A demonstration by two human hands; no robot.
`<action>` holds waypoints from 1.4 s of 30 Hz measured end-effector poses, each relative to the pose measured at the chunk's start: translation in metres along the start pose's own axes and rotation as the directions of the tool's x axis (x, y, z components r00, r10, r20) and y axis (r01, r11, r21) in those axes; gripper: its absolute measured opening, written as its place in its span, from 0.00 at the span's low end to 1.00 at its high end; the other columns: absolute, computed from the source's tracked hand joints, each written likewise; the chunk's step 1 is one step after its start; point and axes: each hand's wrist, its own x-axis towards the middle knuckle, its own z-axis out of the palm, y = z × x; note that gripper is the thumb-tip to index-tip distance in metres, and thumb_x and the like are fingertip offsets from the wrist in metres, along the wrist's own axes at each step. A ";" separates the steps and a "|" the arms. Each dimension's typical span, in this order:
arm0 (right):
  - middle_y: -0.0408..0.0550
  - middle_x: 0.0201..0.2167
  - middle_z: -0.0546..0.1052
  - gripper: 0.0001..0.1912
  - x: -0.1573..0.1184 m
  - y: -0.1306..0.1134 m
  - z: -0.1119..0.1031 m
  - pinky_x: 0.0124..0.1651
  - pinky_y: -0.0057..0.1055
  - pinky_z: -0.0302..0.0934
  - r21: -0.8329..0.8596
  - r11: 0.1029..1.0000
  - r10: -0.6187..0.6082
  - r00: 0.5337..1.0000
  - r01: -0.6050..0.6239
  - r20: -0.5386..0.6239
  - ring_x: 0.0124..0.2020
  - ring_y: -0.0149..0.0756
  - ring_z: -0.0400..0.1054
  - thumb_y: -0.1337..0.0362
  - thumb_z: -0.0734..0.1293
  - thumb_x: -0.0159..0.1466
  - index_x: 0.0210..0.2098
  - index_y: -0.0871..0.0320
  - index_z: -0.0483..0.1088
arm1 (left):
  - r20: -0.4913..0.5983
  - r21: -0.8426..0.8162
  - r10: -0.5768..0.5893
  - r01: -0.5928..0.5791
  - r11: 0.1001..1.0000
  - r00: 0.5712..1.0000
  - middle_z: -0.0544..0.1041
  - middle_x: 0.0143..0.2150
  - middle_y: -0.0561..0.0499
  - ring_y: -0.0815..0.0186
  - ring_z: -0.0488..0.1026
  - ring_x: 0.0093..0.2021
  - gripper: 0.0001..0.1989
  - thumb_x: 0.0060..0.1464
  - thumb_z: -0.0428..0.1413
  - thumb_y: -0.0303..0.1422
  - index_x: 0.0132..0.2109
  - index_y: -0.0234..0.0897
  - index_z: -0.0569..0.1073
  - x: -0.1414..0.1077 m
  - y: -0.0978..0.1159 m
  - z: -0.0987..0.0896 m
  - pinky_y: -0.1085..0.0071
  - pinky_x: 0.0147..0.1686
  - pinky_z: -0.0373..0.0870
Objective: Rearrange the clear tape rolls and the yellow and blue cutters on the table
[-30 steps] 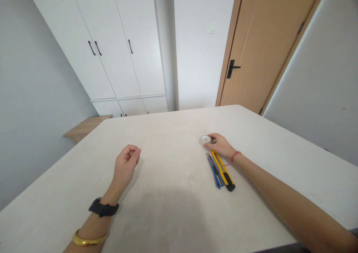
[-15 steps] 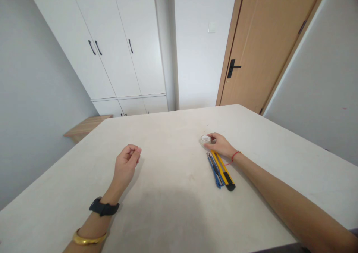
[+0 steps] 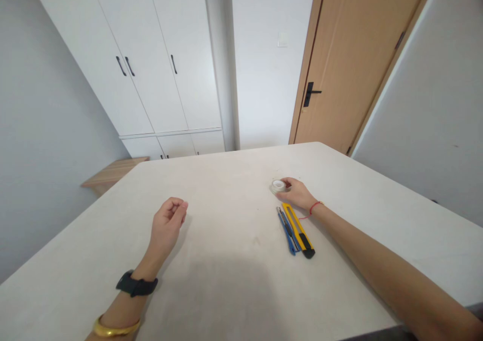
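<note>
My right hand [image 3: 297,193] rests on the white table [image 3: 230,230], its fingertips curled over a small roll of clear tape [image 3: 278,185] that lies flat. Just below that hand lie a yellow utility knife [image 3: 298,232] and a slimmer blue utility knife [image 3: 287,233], side by side and not touched. My left hand [image 3: 167,221] hovers over the table's middle, with its fingers closed together and nothing in them. A black watch [image 3: 136,284] and a gold bangle [image 3: 116,328] circle my left wrist, and a thin red string [image 3: 314,207] circles my right.
The table's far edge runs in front of white cabinets [image 3: 151,64] and a wooden door [image 3: 347,64] with a black handle. A low wooden shelf [image 3: 113,175] stands beyond the table's left edge. Grey walls flank the table.
The whole view has shifted slightly as my head moved. My hands, the tape roll and both knives keep about the same places on the table.
</note>
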 end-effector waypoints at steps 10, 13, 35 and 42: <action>0.53 0.43 0.78 0.23 0.051 0.033 -0.009 0.45 0.33 0.63 -0.128 0.970 0.195 0.975 -0.208 -0.103 0.44 0.43 0.71 0.59 0.72 0.51 0.45 0.60 0.73 | -0.005 0.020 0.004 -0.004 1.000 1.000 0.61 0.17 0.60 0.72 0.57 0.18 0.11 0.53 0.55 0.40 0.29 0.39 0.66 0.000 0.000 -0.004 0.76 0.19 0.55; 0.57 0.43 0.78 0.23 0.059 0.040 -0.012 0.45 0.37 0.63 -0.151 0.955 0.236 0.962 -0.255 -0.134 0.45 0.48 0.71 0.58 0.72 0.50 0.45 0.61 0.73 | -0.010 0.019 0.007 -0.007 1.000 1.000 0.61 0.17 0.60 0.72 0.57 0.18 0.11 0.53 0.55 0.40 0.29 0.39 0.66 -0.001 0.000 -0.004 0.76 0.19 0.54; 0.62 0.46 0.75 0.37 0.061 0.048 -0.026 0.45 0.35 0.63 -0.060 0.969 0.231 0.964 -0.241 -0.130 0.43 0.44 0.71 0.56 0.75 0.48 0.52 0.68 0.65 | -0.015 0.005 0.021 -0.021 1.000 1.000 0.62 0.17 0.59 0.72 0.57 0.18 0.10 0.52 0.55 0.39 0.29 0.39 0.66 0.000 0.003 -0.003 0.76 0.18 0.55; 0.55 0.47 0.75 0.30 0.009 0.020 -0.052 0.46 0.39 0.66 0.084 0.996 0.006 0.995 0.002 -0.095 0.45 0.43 0.70 0.57 0.74 0.50 0.50 0.59 0.67 | -0.012 -0.009 0.005 -0.005 1.000 1.000 0.62 0.17 0.59 0.72 0.57 0.18 0.10 0.52 0.56 0.39 0.29 0.39 0.67 -0.001 0.003 -0.003 0.76 0.18 0.55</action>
